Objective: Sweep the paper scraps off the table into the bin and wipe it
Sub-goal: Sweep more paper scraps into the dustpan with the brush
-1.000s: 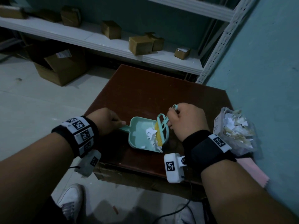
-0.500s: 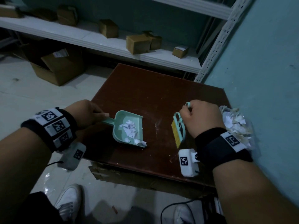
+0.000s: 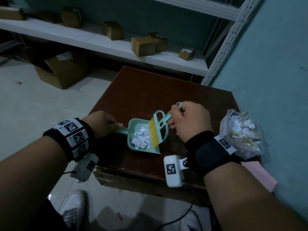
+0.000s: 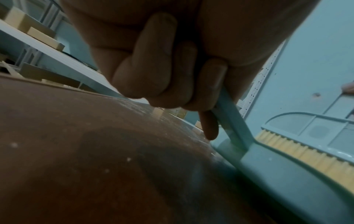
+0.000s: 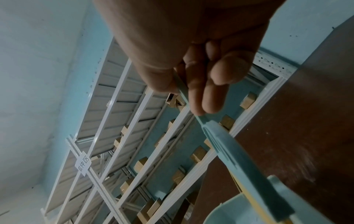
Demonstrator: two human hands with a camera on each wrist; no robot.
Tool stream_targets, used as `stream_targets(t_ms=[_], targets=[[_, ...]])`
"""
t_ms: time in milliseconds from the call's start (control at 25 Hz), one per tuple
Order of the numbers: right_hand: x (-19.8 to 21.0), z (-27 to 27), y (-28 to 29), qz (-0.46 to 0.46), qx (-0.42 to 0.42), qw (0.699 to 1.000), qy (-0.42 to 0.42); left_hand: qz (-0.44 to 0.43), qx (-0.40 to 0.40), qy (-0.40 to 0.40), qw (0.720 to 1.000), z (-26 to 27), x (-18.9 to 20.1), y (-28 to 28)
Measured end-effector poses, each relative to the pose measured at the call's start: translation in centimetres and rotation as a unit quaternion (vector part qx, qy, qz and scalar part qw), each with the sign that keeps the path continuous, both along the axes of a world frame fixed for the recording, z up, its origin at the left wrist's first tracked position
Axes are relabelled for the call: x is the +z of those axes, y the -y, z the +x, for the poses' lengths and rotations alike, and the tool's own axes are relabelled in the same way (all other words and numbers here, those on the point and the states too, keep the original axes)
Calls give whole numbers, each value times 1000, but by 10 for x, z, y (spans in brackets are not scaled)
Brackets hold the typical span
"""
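A mint-green dustpan [image 3: 133,144] lies on the dark brown table [image 3: 150,97], with white paper scraps [image 3: 141,138] heaped in it. My left hand [image 3: 103,124] grips the dustpan's handle [image 4: 229,115]. My right hand [image 3: 186,120] holds the handle of a mint brush [image 3: 162,124] with yellow bristles [image 3: 153,134], and the bristles rest inside the pan against the scraps. The brush handle [image 5: 220,136] runs out from between my right thumb and fingers. A clear bin [image 3: 241,134] full of white scraps stands at the table's right edge, beside the teal wall.
A pink cloth [image 3: 260,174] lies at the table's near right corner, under the bin. White shelving [image 3: 116,45] with small cardboard boxes runs behind the table. An open carton [image 3: 61,70] sits on the floor at left. My shoes [image 3: 73,209] are below the near edge.
The brush, held apart to the right of the pan half a second ago, has swung back left into the dustpan. The pan has shifted right and its scraps are pushed together.
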State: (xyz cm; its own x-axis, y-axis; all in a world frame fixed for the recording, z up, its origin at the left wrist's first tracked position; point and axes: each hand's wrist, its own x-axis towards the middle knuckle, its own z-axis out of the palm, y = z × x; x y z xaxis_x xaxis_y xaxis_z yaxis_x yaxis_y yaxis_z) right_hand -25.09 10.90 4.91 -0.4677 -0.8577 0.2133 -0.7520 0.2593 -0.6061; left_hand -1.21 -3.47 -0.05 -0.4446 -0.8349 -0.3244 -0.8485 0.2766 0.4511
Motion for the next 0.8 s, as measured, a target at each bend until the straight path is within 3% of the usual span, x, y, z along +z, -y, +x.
stream_targets(t_ms=[200, 400, 600, 800], targets=[[6, -24, -2, 28, -43, 988, -145, 21, 17, -17, 1000, 6, 4, 2], [10, -40, -2, 91, -71, 973, -202, 44, 146, -136, 979, 36, 20, 22], [0, -20, 12, 167, 4, 956, -243, 29, 155, -83, 984, 63, 20, 29], [-2, 11, 21, 134, 60, 967, -210, -4, 99, -22, 995, 56, 17, 21]])
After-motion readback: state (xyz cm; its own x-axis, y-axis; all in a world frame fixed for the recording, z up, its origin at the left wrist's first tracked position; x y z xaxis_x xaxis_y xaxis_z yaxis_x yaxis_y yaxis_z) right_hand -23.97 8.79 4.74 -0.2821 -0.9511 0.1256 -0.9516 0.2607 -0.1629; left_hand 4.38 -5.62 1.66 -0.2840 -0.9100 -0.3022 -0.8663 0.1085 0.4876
